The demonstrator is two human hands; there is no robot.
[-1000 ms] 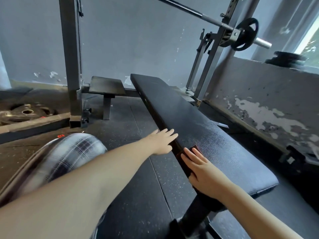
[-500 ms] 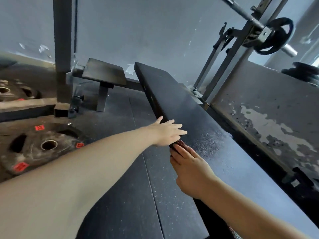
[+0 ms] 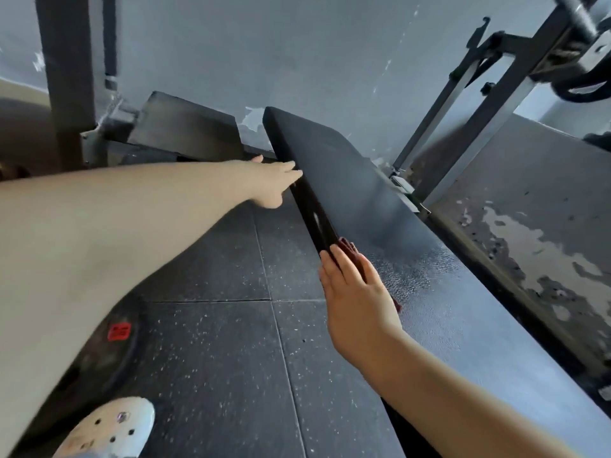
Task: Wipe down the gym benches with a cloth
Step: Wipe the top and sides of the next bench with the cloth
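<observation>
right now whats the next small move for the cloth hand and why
Probably slide the right hand and the dark red cloth under it forward along the black padded bench. The hand lies flat on the cloth at the pad's left edge, and bare pad stretches ahead towards the left hand.
</observation>
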